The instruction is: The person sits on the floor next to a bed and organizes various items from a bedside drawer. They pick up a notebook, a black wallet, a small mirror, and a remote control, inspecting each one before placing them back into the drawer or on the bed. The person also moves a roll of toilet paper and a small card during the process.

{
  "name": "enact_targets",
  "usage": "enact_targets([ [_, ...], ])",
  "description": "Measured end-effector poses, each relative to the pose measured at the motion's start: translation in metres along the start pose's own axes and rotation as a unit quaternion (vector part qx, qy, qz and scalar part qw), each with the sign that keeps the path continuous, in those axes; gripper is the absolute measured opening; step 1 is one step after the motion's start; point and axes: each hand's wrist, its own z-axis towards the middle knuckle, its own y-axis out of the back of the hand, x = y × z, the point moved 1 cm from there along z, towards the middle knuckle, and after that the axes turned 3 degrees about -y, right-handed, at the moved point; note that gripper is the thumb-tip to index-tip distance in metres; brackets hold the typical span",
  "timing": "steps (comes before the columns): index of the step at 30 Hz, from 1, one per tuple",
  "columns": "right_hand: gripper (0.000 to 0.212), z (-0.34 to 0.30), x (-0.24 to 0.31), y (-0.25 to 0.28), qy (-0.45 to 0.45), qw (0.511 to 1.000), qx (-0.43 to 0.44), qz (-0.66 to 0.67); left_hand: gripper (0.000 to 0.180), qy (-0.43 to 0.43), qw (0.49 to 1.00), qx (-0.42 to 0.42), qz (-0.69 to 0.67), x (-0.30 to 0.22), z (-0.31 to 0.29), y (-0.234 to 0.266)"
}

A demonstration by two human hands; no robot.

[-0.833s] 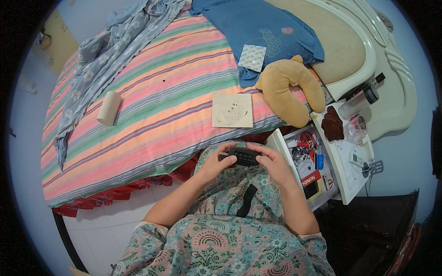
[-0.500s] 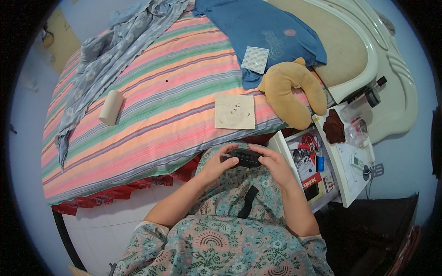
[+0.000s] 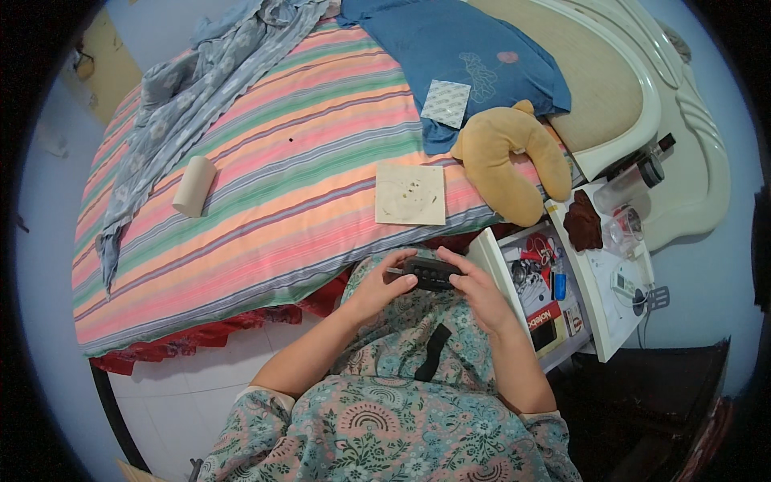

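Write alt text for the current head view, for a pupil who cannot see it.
A person's left hand and right hand hold a small black object above their lap. Beyond lies a striped bed with a blue pillow, a tan U-shaped cushion and a square cream sheet; at right, a cluttered drawer stands open.

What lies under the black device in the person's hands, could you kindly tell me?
Patterned cloth over the lap shows around the black device. The device, left hand and right hand cover what is directly beneath, and the device's underside cannot be seen.

Device [image 3: 431, 274] between fingers [image 3: 394, 258], bed [image 3: 281, 221] ahead, drawer [image 3: 499, 269] right
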Motion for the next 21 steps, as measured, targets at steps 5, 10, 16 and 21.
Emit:
enact_targets([
  [5, 0.045, -0.0005, -0.0019, -0.0001, 0.001, 1.0, 0.0, 0.01, 0.062, -0.001, 1.0, 0.006, 0.004, -0.0004, 0.001, 0.0001],
  [10, 0.044, 0.001, -0.0032, -0.0008, -0.001, 1.0, -0.006, 0.009, 0.061, 0.007, 1.0, -0.002, -0.001, -0.0013, 0.0001, -0.0006],
  [16, 0.043, 0.0019, -0.0043, -0.0002, -0.019, 1.0, -0.014, 0.014, 0.061, 0.0, 1.0, 0.006, 0.012, 0.0025, 0.0009, 0.0016],
  [21, 0.043, 0.0024, -0.0016, -0.0035, -0.02, 1.0, -0.017, -0.003, 0.06, -0.001, 1.0, 0.0, 0.005, 0.0018, -0.0001, 0.0023],
])
